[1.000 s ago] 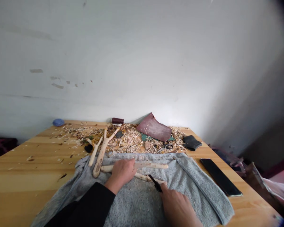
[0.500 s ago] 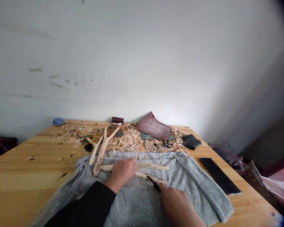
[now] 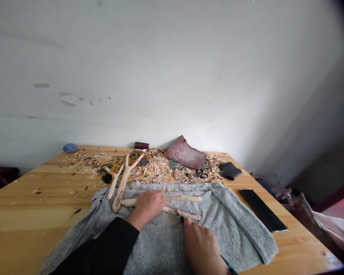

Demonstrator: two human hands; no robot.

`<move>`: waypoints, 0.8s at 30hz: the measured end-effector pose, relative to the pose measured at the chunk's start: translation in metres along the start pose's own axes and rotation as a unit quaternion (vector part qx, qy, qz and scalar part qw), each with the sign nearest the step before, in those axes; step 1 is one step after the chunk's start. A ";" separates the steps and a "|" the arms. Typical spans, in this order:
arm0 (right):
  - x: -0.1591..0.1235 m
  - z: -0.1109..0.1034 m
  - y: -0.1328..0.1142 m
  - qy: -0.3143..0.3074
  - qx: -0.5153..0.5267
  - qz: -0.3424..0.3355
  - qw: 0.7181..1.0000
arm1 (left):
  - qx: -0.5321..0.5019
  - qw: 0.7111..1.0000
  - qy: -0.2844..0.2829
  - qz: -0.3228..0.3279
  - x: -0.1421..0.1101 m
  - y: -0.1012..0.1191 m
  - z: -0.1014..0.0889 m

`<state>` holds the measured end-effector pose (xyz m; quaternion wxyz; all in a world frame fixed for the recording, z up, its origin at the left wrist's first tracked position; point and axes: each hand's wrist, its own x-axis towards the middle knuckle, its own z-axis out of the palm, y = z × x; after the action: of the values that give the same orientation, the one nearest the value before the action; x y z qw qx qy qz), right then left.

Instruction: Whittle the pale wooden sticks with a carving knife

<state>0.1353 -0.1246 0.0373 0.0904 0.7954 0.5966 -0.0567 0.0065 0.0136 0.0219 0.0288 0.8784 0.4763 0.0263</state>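
Observation:
My left hand is closed around a peeled forked branch, whose handle sticks out to the left and whose two prongs point right. It lies over a grey cloth. In my closed right hand is a knife with a dark handle; most of it is hidden by the fingers. Its tip end is at the nearer prong, by a raised curl of wood. Left of my left hand, a larger slingshot-shaped wooden fork and a smaller one rest on the cloth's edge.
Wood shavings cover the back of the wooden table. Among them lie a maroon leather piece, scissors and a thread spool. A black leather piece and a phone lie right; a blue ball-like bundle is back left.
My right hand has shifted left and turned, bringing the knife in against the nearer prong; its blade no longer shows clearly. My left hand has kept its hold on the branch.

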 end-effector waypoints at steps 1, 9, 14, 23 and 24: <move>0.001 0.001 -0.003 0.003 -0.006 0.007 1.000 | -0.001 1.000 0.000 0.000 0.000 0.000 0.000; 0.005 0.010 0.010 0.067 -0.016 -0.009 0.998 | -0.004 1.000 0.001 -0.007 0.000 -0.001 0.002; 0.004 0.009 0.041 0.034 0.008 0.024 0.999 | -0.006 1.000 0.011 -0.021 -0.003 0.006 -0.006; -0.001 0.005 0.035 -0.017 0.071 0.020 0.997 | -0.029 0.995 -0.007 -0.091 -0.009 0.018 -0.006; 0.000 0.004 0.033 -0.019 0.069 0.017 0.997 | -0.031 0.995 -0.007 -0.092 -0.010 0.017 -0.004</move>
<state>0.1675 -0.1348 0.0356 0.0478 0.8087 0.5757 -0.1112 0.0151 -0.0034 0.0266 0.0616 0.8299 0.5536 0.0317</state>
